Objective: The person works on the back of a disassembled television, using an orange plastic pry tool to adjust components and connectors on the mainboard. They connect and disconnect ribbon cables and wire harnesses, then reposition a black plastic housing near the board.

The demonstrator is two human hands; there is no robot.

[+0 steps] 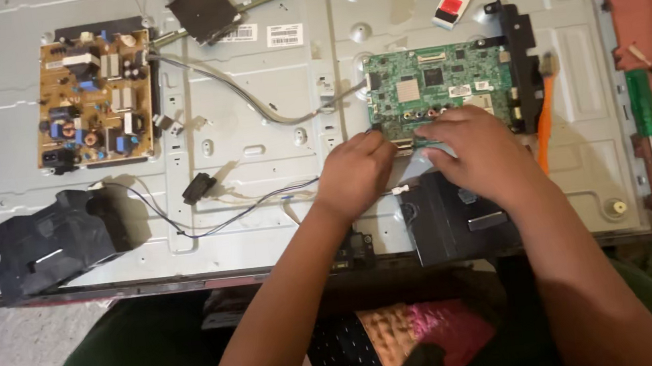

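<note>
You are working at the lower edge of the green circuit board [439, 86], which sits on the grey metal back panel [264, 52]. Your left hand [355, 173] pinches something small there; your right hand [477, 143] lies curled over the edge, its grip hidden. I think the next move needs a gentle, straight pull.

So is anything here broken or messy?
Nothing looks broken. The flat television panel lies opened up, with loose wires trailing across it, while both hands work at the green circuit board.
</note>
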